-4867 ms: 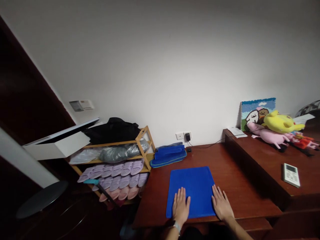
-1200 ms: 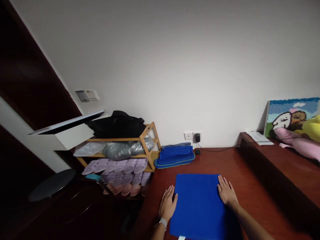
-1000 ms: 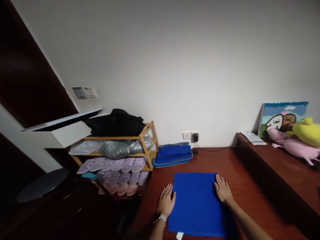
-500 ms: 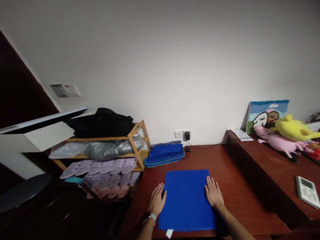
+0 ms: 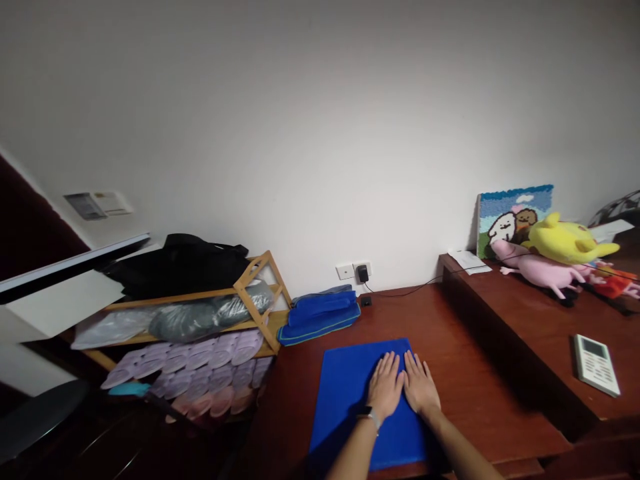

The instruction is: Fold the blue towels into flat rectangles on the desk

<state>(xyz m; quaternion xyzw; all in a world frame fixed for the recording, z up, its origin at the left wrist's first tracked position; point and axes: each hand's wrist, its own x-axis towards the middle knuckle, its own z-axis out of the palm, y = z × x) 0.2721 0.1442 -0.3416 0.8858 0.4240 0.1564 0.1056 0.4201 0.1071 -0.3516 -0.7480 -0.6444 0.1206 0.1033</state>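
Observation:
A blue cloth [image 5: 345,380] lies spread flat on the reddish-brown desk [image 5: 465,387]. My left hand [image 5: 386,387], with a watch at the wrist, rests palm down on the right half of the cloth. Beside it, my right hand [image 5: 421,387] lies flat over the cloth's right edge. Both hands have their fingers stretched forward and hold nothing; the thumbs almost meet. The lower right part of the cloth is partly covered by my forearms.
Folded blue cloths [image 5: 320,313] are stacked at the desk's back left, near a plugged-in black adapter [image 5: 363,272]. A wooden rack [image 5: 267,320] with slippers stands left. On the raised right surface are plush toys [image 5: 545,270] and a white remote-like device [image 5: 597,363].
My left hand has moved right, from the cloth's left edge to beside my right hand. My right hand stays at the right edge. The view has shifted and tilted slightly.

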